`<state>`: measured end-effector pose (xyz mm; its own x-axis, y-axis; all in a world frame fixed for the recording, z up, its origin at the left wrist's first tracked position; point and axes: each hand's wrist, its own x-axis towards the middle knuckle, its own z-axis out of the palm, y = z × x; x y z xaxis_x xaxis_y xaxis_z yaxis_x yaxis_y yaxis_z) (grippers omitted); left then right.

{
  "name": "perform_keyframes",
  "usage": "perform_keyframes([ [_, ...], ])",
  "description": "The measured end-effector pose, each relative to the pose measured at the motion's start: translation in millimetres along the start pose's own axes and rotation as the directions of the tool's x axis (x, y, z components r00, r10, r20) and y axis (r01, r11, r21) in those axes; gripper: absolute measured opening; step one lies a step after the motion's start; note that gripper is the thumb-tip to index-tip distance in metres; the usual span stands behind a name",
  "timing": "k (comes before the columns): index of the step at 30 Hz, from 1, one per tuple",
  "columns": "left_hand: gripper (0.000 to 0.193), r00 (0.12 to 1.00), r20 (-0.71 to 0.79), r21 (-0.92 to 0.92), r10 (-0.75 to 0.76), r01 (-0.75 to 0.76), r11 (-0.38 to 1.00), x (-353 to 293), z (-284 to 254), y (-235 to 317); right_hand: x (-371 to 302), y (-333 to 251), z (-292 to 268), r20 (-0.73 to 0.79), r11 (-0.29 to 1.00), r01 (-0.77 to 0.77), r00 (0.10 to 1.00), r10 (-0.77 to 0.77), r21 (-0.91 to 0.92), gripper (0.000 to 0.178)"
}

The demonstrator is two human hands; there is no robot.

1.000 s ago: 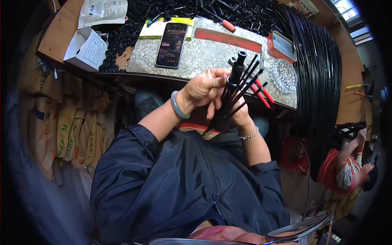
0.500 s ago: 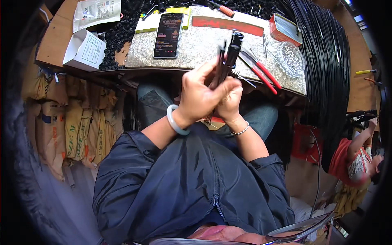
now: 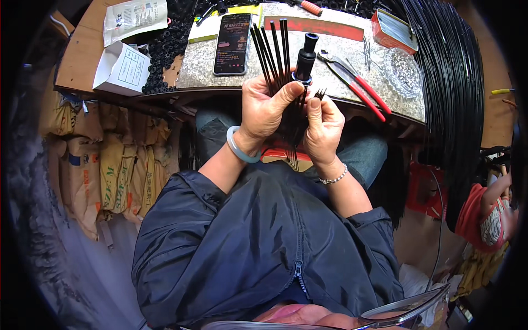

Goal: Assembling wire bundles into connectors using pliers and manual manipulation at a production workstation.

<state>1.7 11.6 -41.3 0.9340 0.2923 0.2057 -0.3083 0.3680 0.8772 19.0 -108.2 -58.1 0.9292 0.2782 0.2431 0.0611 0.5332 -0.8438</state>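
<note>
My left hand (image 3: 264, 113) is closed around what looks like a black umbrella frame (image 3: 305, 58), its thumb pressed near the collar. Several thin black ribs fan upward past the fingers, beside a thick black tube with a flared top. More thin rods hang below, between the hands. Close by on the right, my right hand (image 3: 324, 126) pinches thumb against fingers, and short thin dark rod ends (image 3: 320, 93) poke up from it. Whether these rods belong to the frame is hidden. Both hands are over my lap, at the table's near edge.
On the speckled tabletop (image 3: 198, 71) lie a phone (image 3: 231, 44), red-handled pliers (image 3: 360, 88), a red strip (image 3: 313, 28), a tin (image 3: 393, 34) and a clear dish (image 3: 403, 76). Long black rods (image 3: 454, 71) drape off the right. A white carton (image 3: 122, 69) sits left. Another person (image 3: 484, 209) is at right.
The black tube has dropped and stands more upright. The ribs, bunched together before, now fan out to its left. My right hand has shifted right, away from my left hand.
</note>
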Motion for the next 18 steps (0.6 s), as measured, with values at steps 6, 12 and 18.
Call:
perform_keyframes([
  [6,0.03,0.999,0.021,0.087,0.034,-0.035,0.996,0.3,1.8,0.9,6.7,3.8,-3.9,0.012,0.992,-0.104,0.995,0.103,0.077,0.019],
  [12,0.027,1.0,-0.026,0.038,0.004,-0.003,0.999,2.1,6.3,-2.8,13.4,-3.6,-1.6,0.089,0.939,-0.277,0.96,0.264,0.204,0.016],
  [18,0.03,0.983,-0.024,0.332,0.182,-0.164,0.929,3.6,6.9,4.1,10.4,3.4,2.3,-0.008,0.961,-0.113,0.993,0.119,0.251,0.018],
])
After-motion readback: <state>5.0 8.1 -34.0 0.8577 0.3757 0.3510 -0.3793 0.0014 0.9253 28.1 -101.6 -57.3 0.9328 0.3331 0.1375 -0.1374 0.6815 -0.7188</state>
